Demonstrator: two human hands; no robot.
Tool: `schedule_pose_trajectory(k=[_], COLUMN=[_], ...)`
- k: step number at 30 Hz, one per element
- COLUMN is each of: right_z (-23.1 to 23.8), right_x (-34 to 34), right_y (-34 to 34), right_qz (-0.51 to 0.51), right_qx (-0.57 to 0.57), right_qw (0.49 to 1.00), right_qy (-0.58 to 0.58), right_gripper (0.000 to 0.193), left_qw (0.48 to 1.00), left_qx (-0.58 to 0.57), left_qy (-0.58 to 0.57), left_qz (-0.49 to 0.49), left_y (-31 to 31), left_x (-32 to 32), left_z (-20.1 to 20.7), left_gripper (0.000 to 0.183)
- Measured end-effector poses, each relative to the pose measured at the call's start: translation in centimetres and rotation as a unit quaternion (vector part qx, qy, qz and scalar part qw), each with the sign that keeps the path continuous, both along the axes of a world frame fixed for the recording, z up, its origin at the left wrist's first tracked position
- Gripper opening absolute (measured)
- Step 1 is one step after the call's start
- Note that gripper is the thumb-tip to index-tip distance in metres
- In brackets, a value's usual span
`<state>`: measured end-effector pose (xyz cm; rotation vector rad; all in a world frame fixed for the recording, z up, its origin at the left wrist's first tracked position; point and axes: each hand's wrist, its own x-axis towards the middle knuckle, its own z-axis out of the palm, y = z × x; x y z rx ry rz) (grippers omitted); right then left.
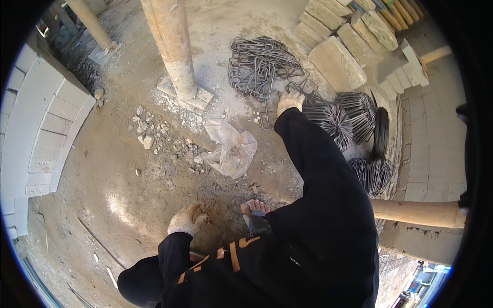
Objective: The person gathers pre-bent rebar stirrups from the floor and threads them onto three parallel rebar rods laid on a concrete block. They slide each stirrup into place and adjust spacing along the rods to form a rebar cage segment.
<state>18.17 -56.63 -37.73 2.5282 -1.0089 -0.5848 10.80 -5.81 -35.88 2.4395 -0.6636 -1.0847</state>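
My right hand [290, 102], in a pale knitted glove, reaches out to the edge of a pile of bent steel stirrups [257, 64]. Its fingers are closed on a rectangular wire stirrup [265, 114] beside the pile; the exact grip is partly hidden by the glove. Low over the dirt, near my bent leg, hangs my left hand [188, 219] in a similar glove. Its fingers are loosely curved and apart, with nothing visible in them. Tied bundles of stirrups [334, 120] lie just right of my right hand.
A crumpled clear plastic bag [231, 149] lies ahead of my bare foot [255, 207]. Beyond it stands a round post [172, 51] on blocks, with stone rubble [146, 136] nearby. Pale blocks are stacked at left [54, 123] and far right [339, 64]. A wooden pole [418, 213] juts in at right.
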Motion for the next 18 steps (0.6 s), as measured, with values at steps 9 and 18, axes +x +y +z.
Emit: schedule_pose_trajectory(k=[9, 18], right_z=[4.2, 4.2], right_x=[-5.4, -11.6], right_y=[0.1, 5.7], right_qz=[-0.005, 0.165], right_qx=[0.067, 0.032], right_qw=[0.992, 0.945], right_qy=[0.108, 0.281], right_gripper=[0.041, 0.037], left_qw=[0.994, 0.991], left_qx=[-0.089, 0.039], left_qy=[0.018, -0.065], left_qz=[0.065, 0.112], left_y=[2.0, 5.3], left_x=[-0.9, -1.4], left_z=[3.2, 4.2], left_gripper=[0.052, 0.054])
